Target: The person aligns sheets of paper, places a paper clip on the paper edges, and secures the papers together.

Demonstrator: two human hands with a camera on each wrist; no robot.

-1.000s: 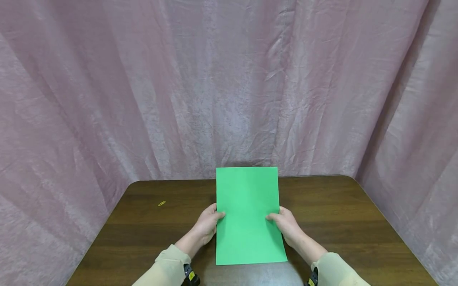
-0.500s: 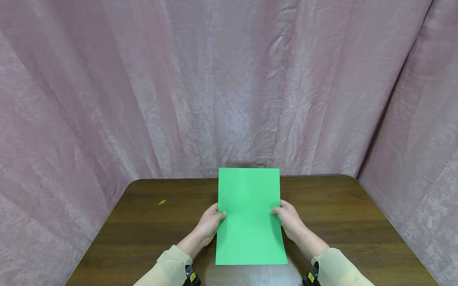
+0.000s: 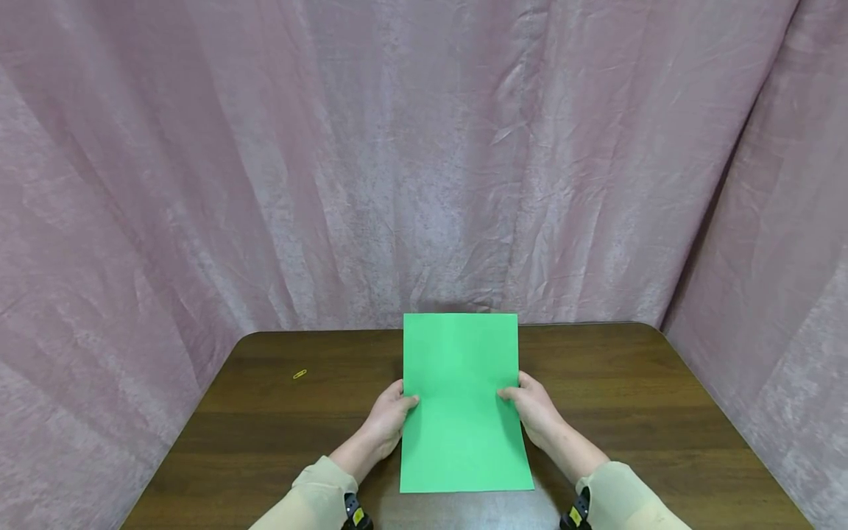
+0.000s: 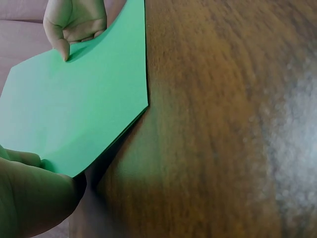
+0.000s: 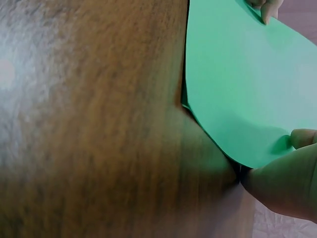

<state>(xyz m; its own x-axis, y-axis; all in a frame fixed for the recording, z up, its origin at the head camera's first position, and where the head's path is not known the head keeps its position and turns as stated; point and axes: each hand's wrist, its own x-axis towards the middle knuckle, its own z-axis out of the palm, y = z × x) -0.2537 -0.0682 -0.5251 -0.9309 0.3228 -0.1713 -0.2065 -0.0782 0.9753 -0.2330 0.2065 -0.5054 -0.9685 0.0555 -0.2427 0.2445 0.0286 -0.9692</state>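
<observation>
Green paper (image 3: 460,442) is held upright at a tilt over the middle of the table, its lower edge at the tabletop. My left hand (image 3: 387,419) grips its left side, thumb on the front face and the other fingers behind, mostly hidden. On the opposite side my right hand (image 3: 536,408) pinches the paper the same way. A second layer peeks out at the lower corner of the paper (image 5: 237,99) in the right wrist view; how many sheets there are, I cannot tell. A yellow paper clip (image 3: 300,374) lies apart, left of my left hand.
The brown wooden table (image 3: 596,368) has rounded far corners. Behind it hangs a pink velvet curtain (image 3: 424,162), with further folds down both sides. Black wrist straps (image 3: 356,511) show at both cuffs.
Over the last second the paper has shifted very slightly right, and its top edge sits a touch lower. My right hand has moved a little up along its side. Both hands keep their hold.
</observation>
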